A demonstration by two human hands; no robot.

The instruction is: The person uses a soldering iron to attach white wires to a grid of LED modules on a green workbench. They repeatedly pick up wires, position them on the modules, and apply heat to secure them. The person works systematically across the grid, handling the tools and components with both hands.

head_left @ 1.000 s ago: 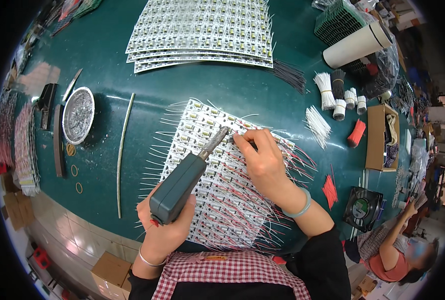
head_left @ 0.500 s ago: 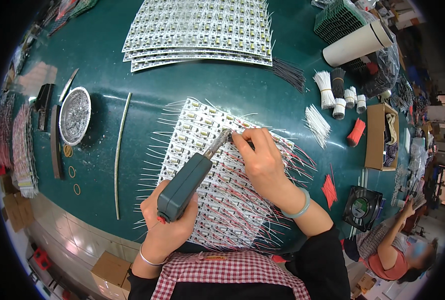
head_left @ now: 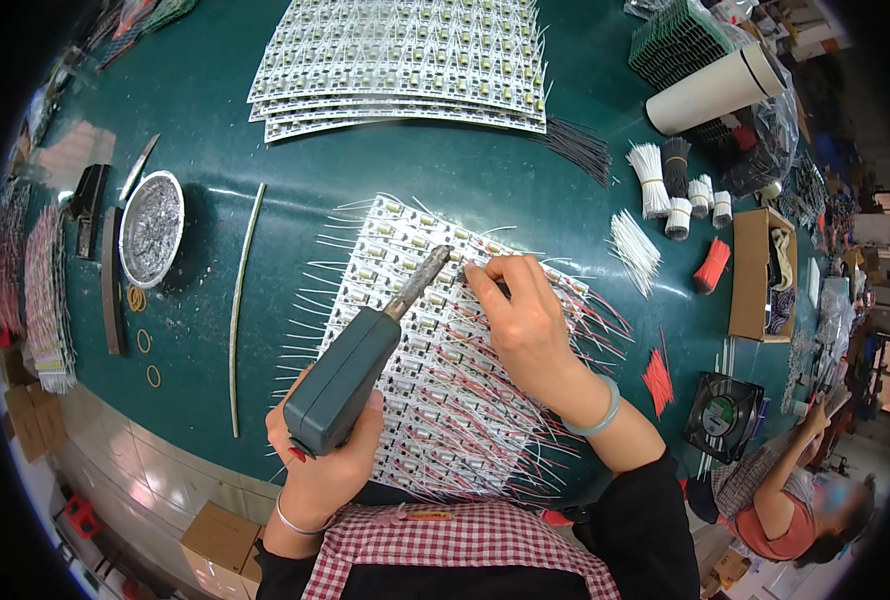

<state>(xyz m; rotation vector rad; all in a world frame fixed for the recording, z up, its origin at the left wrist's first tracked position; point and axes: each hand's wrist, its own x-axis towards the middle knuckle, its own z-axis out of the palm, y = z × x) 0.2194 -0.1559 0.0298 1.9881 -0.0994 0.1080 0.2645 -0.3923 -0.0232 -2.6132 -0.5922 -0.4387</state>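
A dark green soldering gun [head_left: 337, 380] is gripped in my left hand [head_left: 327, 468]. Its blackened tip slants up and right over a white panel of small circuit boards [head_left: 405, 330]. White wires stick out along the panel's left side, and red and white ones cover its right and lower parts. On the panel's upper part, just right of the tip, my right hand [head_left: 527, 318] is closed with thumb and forefinger pinched together. What lies between those fingertips is too small to make out. A small gap separates the tip from them.
A stack of similar panels [head_left: 395, 75] lies at the back. Left are a bowl of silvery scraps [head_left: 153, 230] and a thin rod [head_left: 246, 310]. Right are white wire bundles [head_left: 649, 180], red wires [head_left: 712, 264], a cardboard box [head_left: 752, 275], a fan [head_left: 725, 415] and another person [head_left: 780, 500].
My left hand has drawn the soldering gun slightly left and down, so its tip has come away from my right fingertips. My right hand has stayed almost still.
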